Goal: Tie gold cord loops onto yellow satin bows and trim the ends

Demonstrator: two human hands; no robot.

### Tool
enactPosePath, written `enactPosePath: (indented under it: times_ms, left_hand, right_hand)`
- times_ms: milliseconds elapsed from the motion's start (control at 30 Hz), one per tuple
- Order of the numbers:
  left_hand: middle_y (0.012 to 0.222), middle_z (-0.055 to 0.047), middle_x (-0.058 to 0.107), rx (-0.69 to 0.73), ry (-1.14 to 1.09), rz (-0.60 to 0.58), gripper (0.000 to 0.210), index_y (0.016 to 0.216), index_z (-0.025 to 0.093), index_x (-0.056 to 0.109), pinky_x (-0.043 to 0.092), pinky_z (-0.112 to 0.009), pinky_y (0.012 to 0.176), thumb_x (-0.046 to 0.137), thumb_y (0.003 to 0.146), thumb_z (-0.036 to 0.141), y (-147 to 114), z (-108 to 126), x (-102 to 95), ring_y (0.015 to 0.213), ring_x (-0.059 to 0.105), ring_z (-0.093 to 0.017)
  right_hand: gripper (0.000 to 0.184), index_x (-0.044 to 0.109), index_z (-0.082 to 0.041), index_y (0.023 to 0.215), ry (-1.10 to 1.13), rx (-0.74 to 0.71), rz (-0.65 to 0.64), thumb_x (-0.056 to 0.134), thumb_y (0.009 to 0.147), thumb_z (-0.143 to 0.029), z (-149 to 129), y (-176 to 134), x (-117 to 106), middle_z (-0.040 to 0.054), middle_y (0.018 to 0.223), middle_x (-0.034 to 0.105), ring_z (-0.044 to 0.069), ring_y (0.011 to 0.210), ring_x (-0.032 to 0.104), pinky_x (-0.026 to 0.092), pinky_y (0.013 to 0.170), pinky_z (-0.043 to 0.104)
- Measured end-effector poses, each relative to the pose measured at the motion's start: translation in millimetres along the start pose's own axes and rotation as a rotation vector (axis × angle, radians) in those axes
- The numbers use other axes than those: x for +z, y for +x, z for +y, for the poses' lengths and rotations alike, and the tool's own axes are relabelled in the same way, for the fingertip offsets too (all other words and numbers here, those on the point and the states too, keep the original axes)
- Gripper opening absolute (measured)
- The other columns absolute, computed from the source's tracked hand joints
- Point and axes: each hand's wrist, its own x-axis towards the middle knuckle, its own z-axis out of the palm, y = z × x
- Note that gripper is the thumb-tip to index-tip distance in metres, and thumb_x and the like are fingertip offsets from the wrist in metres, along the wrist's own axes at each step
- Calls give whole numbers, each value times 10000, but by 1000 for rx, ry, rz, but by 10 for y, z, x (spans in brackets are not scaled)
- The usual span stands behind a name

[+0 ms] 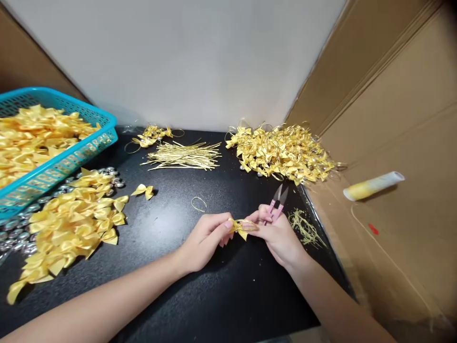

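1. glossy black tabletop point(171, 228): room beside the left hand point(209, 237); right edge beyond the right hand point(280, 237).
2. left hand pinches a yellow satin bow point(236, 226) between both; long axis sideways, gold wire loop point(251, 221) pointing right.
3. right hand grips pink-handled metal snips point(277, 202), seemingly touching the loop.

My left hand point(209, 237) covers the left end of the yellow bow point(242, 234), my right hand point(280, 237) hides part of the pink scissors' point(277, 208) handles, and both my forearms point(143, 286) leave view at the near edge. The left edge cuts off the blue basket point(64, 164), which with the bow pile point(71, 216) partly hides the silver beads point(21, 233). The clippings point(306, 227) at right are too fine to count.
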Motion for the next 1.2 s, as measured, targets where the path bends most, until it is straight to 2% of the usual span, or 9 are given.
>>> enactPosePath:
  times_ms: [267,467,533,633,700,833,1033,1100,1200]
  left_hand:
    - [587,34,499,-33,-120,20,266,726,161,568,371,-226,550,453,909,316,-14,-35,12,538,449,-104]
    - [660,15,542,28,-166,69,168,753,157,597,398,-233,601,548,870,267,-12,-8,29,609,493,-109]
    - [729,7,582,16,-274,91,95,838,167,589,417,-232,610,609,831,259,-8,-30,27,652,522,-117]
    - [762,-12,644,-29,-501,60,193,944,178,554,447,-251,616,591,840,337,7,-70,6,674,570,-140]
    - [732,-20,665,-50,-564,-3,246,957,172,542,462,-267,621,563,863,399,17,-72,-10,654,594,-146]
    - [742,-10,686,-70,-432,-134,272,975,173,522,487,-261,671,706,799,268,14,-25,-18,707,639,-143]
    - [827,-55,722,-40,-363,-176,281,1072,192,449,504,-266,651,626,872,281,-23,-10,-12,686,649,-138]
    - [844,-52,710,20,-317,-159,275,1081,200,440,509,-284,683,609,881,285,-28,-12,-15,727,653,-149]
    - [733,1,639,130,-138,-63,166,996,188,497,475,-239,639,601,879,242,-22,-15,-18,664,603,-118]
  right_hand:
    - [531,330,-215,555,6,-95,-6,861,546,-232,18,-23,-5,-8,689,715,137,639,651,536,665,274]
    - [522,307,-227,567,-29,-174,-26,828,594,-228,15,-42,-13,-16,679,717,143,639,661,546,662,283]
    - [509,301,-230,569,-79,-208,-35,807,619,-213,14,-48,-27,-10,684,724,148,634,664,545,658,289]
    - [489,296,-233,563,-210,-252,-33,775,640,-175,0,-73,-49,-4,691,727,155,631,667,540,661,298]
    - [484,287,-237,556,-305,-274,-39,755,647,-154,-14,-94,-55,-4,685,725,158,622,664,534,658,302]
    - [475,277,-241,552,-397,-282,-65,730,669,-160,-29,-110,-47,1,702,732,173,649,677,533,687,319]
    - [474,297,-238,553,-298,-235,-22,763,635,-203,-40,-84,-36,-4,694,725,164,617,672,541,637,305]
    - [475,296,-240,560,-280,-216,-52,763,639,-206,-45,-86,-46,-2,699,732,162,607,669,546,637,308]
    - [482,294,-242,562,-328,-227,-76,767,650,-208,-55,-96,-66,3,704,739,161,603,662,547,643,313]
